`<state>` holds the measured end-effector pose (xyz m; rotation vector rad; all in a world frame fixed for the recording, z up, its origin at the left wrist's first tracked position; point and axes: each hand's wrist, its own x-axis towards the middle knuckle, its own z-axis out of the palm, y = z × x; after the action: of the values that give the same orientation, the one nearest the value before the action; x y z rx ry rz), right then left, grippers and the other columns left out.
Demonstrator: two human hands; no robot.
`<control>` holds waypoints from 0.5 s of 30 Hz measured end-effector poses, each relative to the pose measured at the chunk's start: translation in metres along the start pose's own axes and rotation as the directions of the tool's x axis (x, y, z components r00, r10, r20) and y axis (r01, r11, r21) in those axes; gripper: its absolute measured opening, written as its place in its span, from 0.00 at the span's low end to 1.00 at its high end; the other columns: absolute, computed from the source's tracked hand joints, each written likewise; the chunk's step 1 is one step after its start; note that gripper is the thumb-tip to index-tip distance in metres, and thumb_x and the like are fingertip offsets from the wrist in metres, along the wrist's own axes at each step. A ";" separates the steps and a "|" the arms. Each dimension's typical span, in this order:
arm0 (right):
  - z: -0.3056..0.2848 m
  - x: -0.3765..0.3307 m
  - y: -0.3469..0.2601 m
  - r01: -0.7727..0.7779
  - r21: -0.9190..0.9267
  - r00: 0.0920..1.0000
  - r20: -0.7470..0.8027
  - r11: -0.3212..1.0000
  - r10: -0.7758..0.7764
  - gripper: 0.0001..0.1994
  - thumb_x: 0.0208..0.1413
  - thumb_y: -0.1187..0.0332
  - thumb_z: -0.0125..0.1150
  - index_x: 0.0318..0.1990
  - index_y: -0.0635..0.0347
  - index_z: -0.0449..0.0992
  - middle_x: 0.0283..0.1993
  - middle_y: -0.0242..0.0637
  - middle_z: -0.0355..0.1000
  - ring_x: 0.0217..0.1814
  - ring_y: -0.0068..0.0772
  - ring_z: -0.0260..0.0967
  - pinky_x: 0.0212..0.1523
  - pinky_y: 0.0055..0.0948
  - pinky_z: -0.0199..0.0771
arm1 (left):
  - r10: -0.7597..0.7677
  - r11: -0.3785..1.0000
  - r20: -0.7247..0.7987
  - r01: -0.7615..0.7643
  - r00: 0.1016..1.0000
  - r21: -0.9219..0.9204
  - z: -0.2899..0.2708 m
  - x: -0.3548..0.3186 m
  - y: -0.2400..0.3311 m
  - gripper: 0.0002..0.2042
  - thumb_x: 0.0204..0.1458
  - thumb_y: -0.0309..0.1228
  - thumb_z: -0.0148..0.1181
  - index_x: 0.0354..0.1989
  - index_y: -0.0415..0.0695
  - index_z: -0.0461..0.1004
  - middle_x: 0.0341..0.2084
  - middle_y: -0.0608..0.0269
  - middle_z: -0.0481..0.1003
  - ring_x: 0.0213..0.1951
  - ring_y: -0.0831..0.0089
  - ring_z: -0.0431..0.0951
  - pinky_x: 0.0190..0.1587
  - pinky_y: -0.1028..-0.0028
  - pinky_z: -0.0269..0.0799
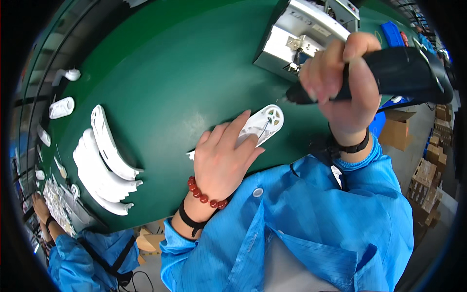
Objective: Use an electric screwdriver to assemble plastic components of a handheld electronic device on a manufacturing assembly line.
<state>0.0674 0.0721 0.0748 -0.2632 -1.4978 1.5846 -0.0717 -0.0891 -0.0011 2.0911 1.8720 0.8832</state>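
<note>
My left hand (221, 153) lies over a white plastic housing (276, 125) on the green table, its fingers bent round the sides and holding it down. The housing's far rounded end shows a spoked circular part and a thin dark wire; my palm hides the rest. In my right hand (348, 82) is a black electric screwdriver (406, 73), held almost level above the table. Its tip points left, close to the housing's rounded end and apart from it. The right hand is slightly blurred.
A metal box-shaped machine (304, 36) stands at the far right. Several curved white housings (99, 168) are stacked to the left. More white parts (62, 108) lie along the left edge, near a co-worker's hand (41, 207). A blue bin (391, 34) sits at the far right.
</note>
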 end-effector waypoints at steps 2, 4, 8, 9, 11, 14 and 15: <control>0.015 -0.010 0.005 -0.036 0.075 0.999 -0.019 0.997 0.038 0.12 0.56 0.69 0.55 0.23 0.65 0.66 0.16 0.39 0.68 0.15 0.25 0.64 0.19 0.23 0.67 | 0.003 1.000 -0.011 -0.003 1.000 0.013 0.003 -0.002 0.000 0.13 0.33 0.38 0.69 0.29 0.49 0.79 0.49 0.62 0.75 0.38 0.67 0.76 0.32 0.70 0.68; 0.021 -0.018 0.009 -0.110 0.042 0.994 -0.014 0.993 0.111 0.10 0.53 0.71 0.60 0.24 0.66 0.69 0.17 0.37 0.70 0.17 0.22 0.66 0.20 0.20 0.67 | 0.018 1.000 -0.028 -0.018 0.999 0.023 0.002 -0.003 0.000 0.13 0.33 0.38 0.69 0.29 0.49 0.79 0.48 0.62 0.75 0.38 0.67 0.76 0.32 0.69 0.67; 0.036 -0.029 0.015 -0.117 0.062 0.983 -0.136 0.991 0.125 0.08 0.49 0.72 0.63 0.25 0.67 0.71 0.20 0.36 0.72 0.20 0.18 0.67 0.21 0.17 0.66 | -0.005 1.000 0.034 0.004 0.999 0.021 0.002 -0.007 0.000 0.10 0.36 0.36 0.68 0.27 0.46 0.78 0.52 0.59 0.73 0.44 0.67 0.74 0.38 0.70 0.67; 0.034 -0.029 0.015 -0.120 0.064 0.982 -0.137 0.991 0.128 0.08 0.49 0.72 0.63 0.25 0.67 0.71 0.20 0.36 0.72 0.20 0.18 0.67 0.21 0.17 0.66 | -0.007 1.000 0.039 0.006 0.999 0.021 0.002 -0.006 0.000 0.10 0.36 0.36 0.68 0.26 0.46 0.78 0.52 0.59 0.73 0.44 0.67 0.74 0.38 0.70 0.67; 0.027 -0.028 0.014 -0.213 -0.011 0.977 0.005 0.977 0.213 0.08 0.48 0.73 0.64 0.27 0.67 0.72 0.23 0.35 0.72 0.21 0.18 0.67 0.21 0.17 0.65 | -0.004 1.000 0.027 0.003 1.000 0.026 0.003 -0.007 -0.001 0.10 0.36 0.36 0.69 0.26 0.46 0.78 0.52 0.59 0.73 0.44 0.67 0.74 0.38 0.70 0.68; 0.029 -0.029 0.018 -0.216 -0.025 0.976 0.005 0.976 0.216 0.08 0.47 0.72 0.64 0.28 0.67 0.72 0.23 0.34 0.72 0.21 0.18 0.66 0.21 0.17 0.64 | -0.004 1.000 0.010 0.004 1.000 0.029 0.003 -0.007 0.000 0.11 0.35 0.36 0.69 0.27 0.46 0.78 0.52 0.59 0.73 0.44 0.67 0.75 0.38 0.70 0.68; 0.028 -0.030 0.020 -0.216 -0.025 0.976 0.005 0.976 0.216 0.08 0.47 0.72 0.64 0.28 0.67 0.72 0.23 0.34 0.72 0.21 0.18 0.66 0.21 0.17 0.64 | -0.011 1.000 0.008 0.011 1.000 0.026 0.003 -0.007 0.000 0.11 0.35 0.35 0.69 0.27 0.46 0.78 0.52 0.59 0.73 0.45 0.67 0.75 0.38 0.70 0.68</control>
<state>0.0563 0.0346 0.0512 -0.4475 -1.5364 1.7401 -0.0702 -0.0952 -0.0053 2.0939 1.8986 0.8511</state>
